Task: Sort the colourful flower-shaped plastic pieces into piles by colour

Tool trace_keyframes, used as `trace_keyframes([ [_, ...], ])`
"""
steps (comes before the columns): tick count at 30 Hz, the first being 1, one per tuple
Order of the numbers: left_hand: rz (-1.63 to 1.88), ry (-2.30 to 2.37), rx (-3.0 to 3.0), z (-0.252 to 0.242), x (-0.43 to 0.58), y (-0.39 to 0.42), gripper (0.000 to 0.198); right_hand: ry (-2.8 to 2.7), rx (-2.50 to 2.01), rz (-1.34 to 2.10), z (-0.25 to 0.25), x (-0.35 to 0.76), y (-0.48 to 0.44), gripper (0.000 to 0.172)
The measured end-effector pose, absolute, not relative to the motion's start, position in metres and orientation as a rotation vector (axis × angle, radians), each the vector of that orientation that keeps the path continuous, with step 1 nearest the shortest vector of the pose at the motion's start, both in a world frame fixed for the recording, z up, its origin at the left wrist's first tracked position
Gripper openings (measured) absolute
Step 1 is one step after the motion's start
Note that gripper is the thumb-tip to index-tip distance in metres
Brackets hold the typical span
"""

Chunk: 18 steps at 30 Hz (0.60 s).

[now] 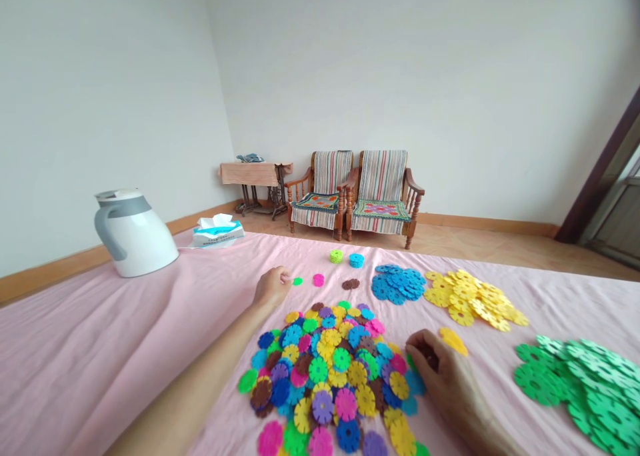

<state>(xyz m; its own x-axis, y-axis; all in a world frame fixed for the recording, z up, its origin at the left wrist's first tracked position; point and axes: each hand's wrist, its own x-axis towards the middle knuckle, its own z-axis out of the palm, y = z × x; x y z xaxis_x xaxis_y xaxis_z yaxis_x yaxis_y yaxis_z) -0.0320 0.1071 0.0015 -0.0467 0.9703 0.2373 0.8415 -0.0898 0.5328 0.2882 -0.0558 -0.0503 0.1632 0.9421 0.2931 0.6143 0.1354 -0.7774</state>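
Observation:
My left hand (273, 285) reaches past the far left of a mixed heap of flower-shaped plastic discs (320, 369). Its fingers are pinched together at the edge of a small green disc (297, 281) low over the cloth. At the heap's right edge, my right hand (445, 369) curls its fingers, with another green disc (411, 361) partly showing at the fingertips. Beyond the heap lie a pink disc stack (319, 280), a brown pile (351, 284), a lime stack (336, 257) and a light blue stack (357, 261).
Larger notched discs form a blue pile (397, 283), a yellow pile (473, 299) and a green pile (585, 383). Orange-yellow discs (453, 341) lie beside my right hand. A white jug (143, 236) and a tissue box (217, 233) stand left on the pink cloth (125, 329).

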Motion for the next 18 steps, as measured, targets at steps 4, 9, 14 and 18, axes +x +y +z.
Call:
trace_keyframes([
  [4, 0.693, 1.661, 2.137, 0.014, -0.035, 0.085, 0.010, -1.558, -1.570, 0.493, -0.055, 0.290, -0.052, 0.025],
  [9, 0.540, 1.326, 2.243, 0.029, -0.032, 0.048, 0.016, -1.588, -1.580, 0.479, -0.052, 0.290, -0.054, 0.022],
  [14, 0.502, 1.131, 2.413, 0.033, -0.021, 0.027, 0.025, -1.630, -1.587, 0.454, -0.047, 0.289, -0.057, 0.022],
  [18, 0.550, 1.123, 2.501, 0.029, -0.014, 0.021, 0.021, -1.633, -1.598, 0.464, -0.049, 0.290, -0.055, 0.021],
])
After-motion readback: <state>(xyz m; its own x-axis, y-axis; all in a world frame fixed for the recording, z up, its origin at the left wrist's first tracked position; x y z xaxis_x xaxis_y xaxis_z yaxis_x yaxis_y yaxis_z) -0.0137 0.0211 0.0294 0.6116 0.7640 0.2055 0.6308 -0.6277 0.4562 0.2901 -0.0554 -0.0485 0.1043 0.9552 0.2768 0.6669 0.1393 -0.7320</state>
